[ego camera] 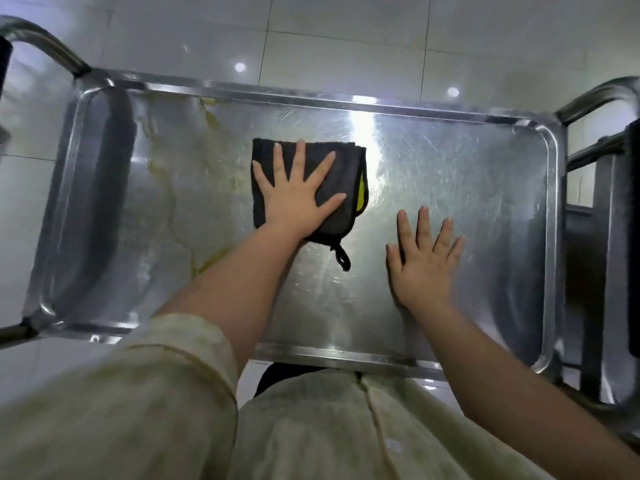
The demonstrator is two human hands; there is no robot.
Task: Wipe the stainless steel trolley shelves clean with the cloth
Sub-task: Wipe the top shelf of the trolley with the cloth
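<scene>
- Cloth (348, 171), dark grey and folded to a rough square, lies flat on the top shelf (467, 188) of the steel trolley, a little left of the shelf's middle and nearer the far rim than the near one.
- A strip of yellow (361, 194) shows along the cloth's right edge, and a small dark hanging loop (342, 258) trails from its near right corner onto the bare steel.
- The left hand (294, 199) presses palm down on the cloth, its fingers (298, 157) straight and spread wide, the thumb pointing right; nothing is pinched.
- The right hand (424, 268) rests palm down on the bare shelf, just right of the cloth and nearer the person, not touching it; its fingers (423, 226) are straight and slightly fanned.
- Yellowish streaks (169, 202) run over the left part of the shelf, from the far rim towards the near one, left of the cloth.
- The right part of the shelf shows fine swirling scratches, and a bright glare (363, 133) sits just beside the cloth's far right corner.
- A raised rim (311, 98) with rounded corners runs round the shelf.
- Tubular handles rise at the left end (45, 43) and the right end (595, 98) of the trolley.
- A pale sleeve (156, 375), rolled above the elbow, covers the left upper arm.
- Glossy pale floor tiles (346, 36) lie beyond the trolley.
</scene>
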